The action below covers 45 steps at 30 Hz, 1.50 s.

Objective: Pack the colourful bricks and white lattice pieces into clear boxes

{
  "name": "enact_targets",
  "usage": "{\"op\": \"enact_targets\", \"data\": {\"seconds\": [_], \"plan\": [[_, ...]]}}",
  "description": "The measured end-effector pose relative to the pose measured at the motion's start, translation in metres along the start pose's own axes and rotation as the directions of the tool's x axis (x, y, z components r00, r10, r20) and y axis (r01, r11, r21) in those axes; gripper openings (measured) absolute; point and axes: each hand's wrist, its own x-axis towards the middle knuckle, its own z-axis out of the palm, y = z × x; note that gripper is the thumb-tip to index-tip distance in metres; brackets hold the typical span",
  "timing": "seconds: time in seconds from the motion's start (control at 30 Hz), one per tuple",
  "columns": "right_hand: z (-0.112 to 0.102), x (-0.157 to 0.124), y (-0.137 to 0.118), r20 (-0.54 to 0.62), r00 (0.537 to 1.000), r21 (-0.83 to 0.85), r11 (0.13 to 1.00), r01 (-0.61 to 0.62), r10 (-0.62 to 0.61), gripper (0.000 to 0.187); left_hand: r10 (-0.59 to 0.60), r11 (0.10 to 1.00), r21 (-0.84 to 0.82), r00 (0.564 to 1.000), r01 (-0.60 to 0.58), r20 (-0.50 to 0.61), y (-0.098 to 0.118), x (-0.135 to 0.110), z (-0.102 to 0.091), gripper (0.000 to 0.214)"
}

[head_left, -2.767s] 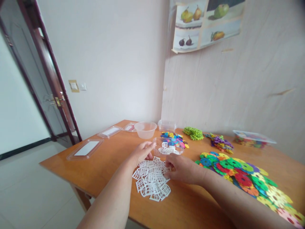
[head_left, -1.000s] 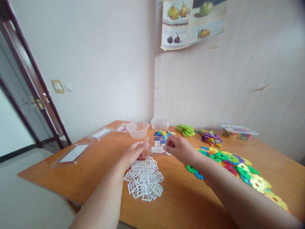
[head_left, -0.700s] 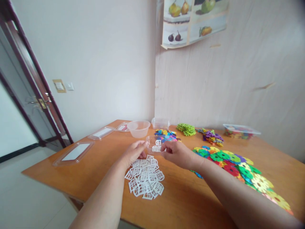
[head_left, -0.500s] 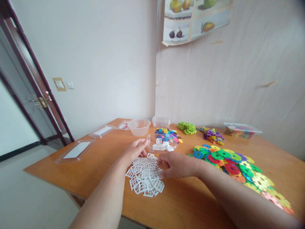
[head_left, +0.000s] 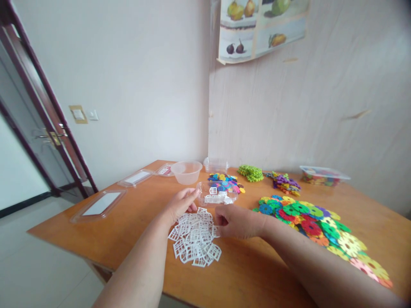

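My left hand (head_left: 183, 203) grips the near left rim of a clear plastic box (head_left: 236, 194), thumb on top and fingers curled under. Several white pieces shaped like little window frames (head_left: 213, 198) lie inside the box. In front of it, a loose heap of the same white window pieces (head_left: 194, 237) spreads over the table. My right hand (head_left: 236, 221) is at the heap's right side, its fingers pinched together on a white window piece (head_left: 216, 231), which they partly cover.
Colourful flower-shaped discs (head_left: 311, 226) cover the right side. Behind stand a translucent bowl (head_left: 186, 173), small coloured discs (head_left: 224, 182), green pieces (head_left: 250, 173), purple and yellow pieces (head_left: 287, 184) and a filled lidded box (head_left: 324, 175). Clear lids (head_left: 99, 205) lie at left on the wooden table (head_left: 135, 239).
My right hand's fingers have closed from a looser curl into a pinch at the heap's right edge. My left hand keeps its place on the box. The view has shifted slightly.
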Motion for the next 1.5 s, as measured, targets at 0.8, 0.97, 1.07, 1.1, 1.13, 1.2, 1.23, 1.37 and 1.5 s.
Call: {"op": "enact_targets", "data": {"seconds": [0.8,0.97,1.07,1.1,1.13,1.2,1.23,1.37,1.5], "plan": [[0.017,0.006,-0.005,-0.164,0.962,-0.132,0.971,0.197,-0.217,0.031,0.005,1.0,0.024,1.0,-0.006,0.014,-0.002,0.002,0.0,0.07],[0.021,0.008,-0.006,-0.165,0.956,-0.28,0.941,0.192,-0.244,0.022,0.009,0.999,0.033,1.0,-0.009,0.015,0.0,0.002,0.0,0.07],[0.022,0.009,-0.008,-0.185,0.945,-0.313,0.927,0.205,-0.272,0.019,0.0,0.999,0.046,1.0,0.0,0.017,0.001,0.001,0.0,0.07],[0.022,0.01,-0.009,-0.197,0.938,-0.321,0.923,0.212,-0.284,0.019,-0.002,0.999,0.05,1.0,0.001,0.018,0.001,0.001,-0.001,0.071],[0.022,0.01,-0.01,-0.219,0.932,-0.324,0.922,0.211,-0.29,0.02,-0.001,0.999,0.05,1.0,0.0,0.02,0.001,0.001,-0.001,0.071],[0.019,0.01,-0.012,-0.284,0.913,-0.311,0.929,0.2,-0.292,0.02,-0.003,0.999,0.043,1.0,0.002,0.025,0.0,0.001,-0.001,0.071],[0.016,0.01,-0.012,-0.33,0.9,-0.291,0.937,0.191,-0.286,0.019,-0.005,0.999,0.036,1.0,0.004,0.028,-0.001,0.002,-0.001,0.071],[0.0,0.01,-0.005,-0.561,0.795,-0.195,0.971,0.141,-0.229,0.021,-0.011,1.0,0.02,1.0,0.011,0.029,-0.005,0.005,-0.002,0.071],[-0.014,0.01,0.007,-0.713,0.693,-0.128,0.992,0.023,-0.108,0.029,-0.016,1.0,0.015,1.0,0.016,0.022,-0.008,0.008,-0.001,0.069]]}}
